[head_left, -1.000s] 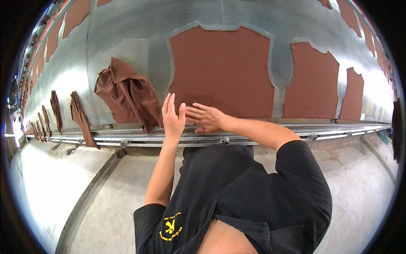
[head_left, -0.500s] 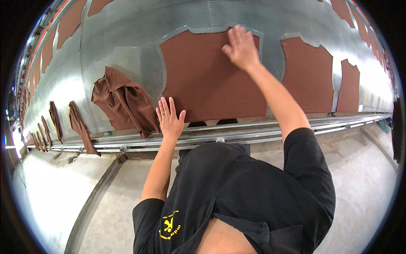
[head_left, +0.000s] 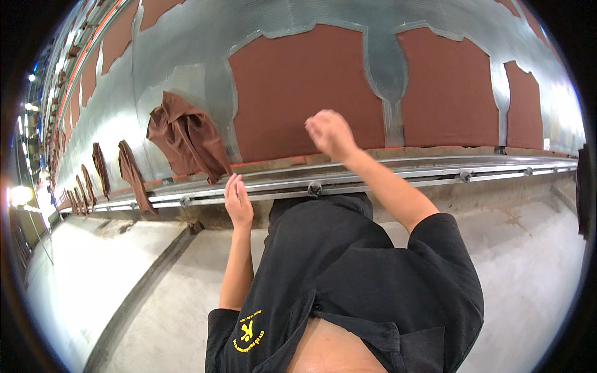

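A flat brown fabric piece (head_left: 305, 87), cut like a garment panel, lies smooth on the grey metal table (head_left: 211, 46). Over its lower edge hovers my right hand (head_left: 333, 135), slightly blurred, fingers loosely bent and holding nothing that I can see. My left hand (head_left: 239, 204) is off the fabric, by the metal rail along the near edge, its fingers stretched out close together and holding nothing. Just beyond those fingertips hangs the corner of a crumpled brown fabric piece (head_left: 186, 137), heaped left of the flat one.
Another flat brown panel (head_left: 449, 90) lies to the right, with a narrower panel (head_left: 524, 105) past it. Several folded brown pieces (head_left: 134, 174) drape over the near edge at left. A metal rail (head_left: 385, 184) with round knobs runs along the table front, above a concrete floor (head_left: 516, 267).
My right hand has come off the fabric's upper right area toward me, its fingers now bent. My left hand has pulled back from the lower left corner. The view has shifted somewhat.
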The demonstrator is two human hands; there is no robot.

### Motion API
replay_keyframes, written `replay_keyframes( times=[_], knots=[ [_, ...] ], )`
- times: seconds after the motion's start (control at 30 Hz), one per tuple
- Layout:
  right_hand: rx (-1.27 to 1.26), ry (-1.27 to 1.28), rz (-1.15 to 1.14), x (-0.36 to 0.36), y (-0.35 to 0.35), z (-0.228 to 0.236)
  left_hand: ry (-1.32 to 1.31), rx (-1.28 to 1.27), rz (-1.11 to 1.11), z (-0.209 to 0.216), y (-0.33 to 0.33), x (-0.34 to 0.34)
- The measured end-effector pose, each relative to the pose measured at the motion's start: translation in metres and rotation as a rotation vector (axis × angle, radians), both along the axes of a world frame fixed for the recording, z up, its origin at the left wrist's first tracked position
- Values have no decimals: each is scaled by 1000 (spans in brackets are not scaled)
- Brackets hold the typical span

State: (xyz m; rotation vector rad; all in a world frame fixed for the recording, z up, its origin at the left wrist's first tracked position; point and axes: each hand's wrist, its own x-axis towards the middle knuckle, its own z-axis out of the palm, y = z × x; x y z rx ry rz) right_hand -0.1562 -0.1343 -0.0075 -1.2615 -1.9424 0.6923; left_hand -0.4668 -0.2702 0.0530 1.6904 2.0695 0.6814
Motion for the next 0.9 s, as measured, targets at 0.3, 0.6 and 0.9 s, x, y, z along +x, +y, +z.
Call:
replay_keyframes(
  times=[0.3,0.6,0.9],
  knots=[
    [78,-271,189,20,22,-16,-132,-258,422,-36,-170,-7],
    [218,-853,220,-8,21,-10,-339,-413,819,-82,-264,-73],
    [-430,-564,160,-119,-20,63,-774,-350,870,-119,-311,-132]
  ],
)
